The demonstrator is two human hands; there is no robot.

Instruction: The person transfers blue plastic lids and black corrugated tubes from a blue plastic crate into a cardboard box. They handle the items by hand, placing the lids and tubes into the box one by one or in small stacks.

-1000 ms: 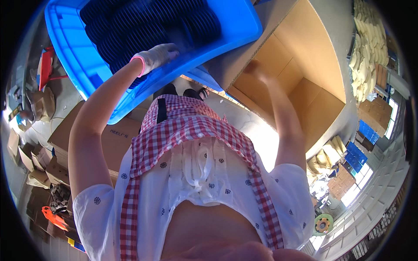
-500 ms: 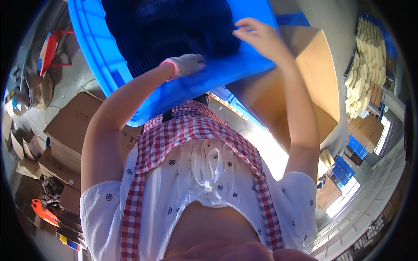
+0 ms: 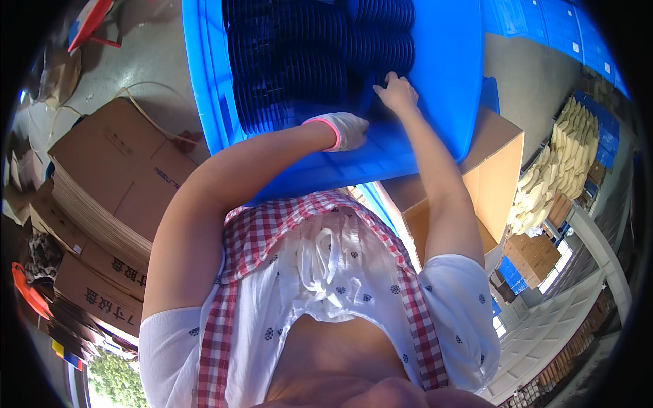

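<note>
Both hands reach into a large blue plastic bin (image 3: 435,129) that fills the upper middle of the view. The left hand (image 3: 345,129), in a pale glove with a pink cuff, rests at the near edge of the dark ribbed parts (image 3: 306,61) packed in rows inside the bin; its fingers (image 3: 360,126) are curled together against the stack, though whether they actually grip a piece is hard to tell from this angle. The bare right hand (image 3: 396,92) lies just beside it, a little deeper in the bin, with its fingers (image 3: 389,79) bent and pressed onto the edge of the same dark parts; it seems to touch them rather than hold one free. The two hands are near each other but apart. The parts are black, round-edged and finely ridged, stacked closely side by side and covering most of the bin's far half, while the near half of the bin shows bare blue floor. Under the bin's right side stands an open brown cardboard box (image 3: 476,183). To the left lie stacks of flattened cardboard sheets (image 3: 115,190) on the floor. At the far right, pale bundled pieces (image 3: 551,170) are heaped, with more blue crates (image 3: 537,20) beyond them.
</note>
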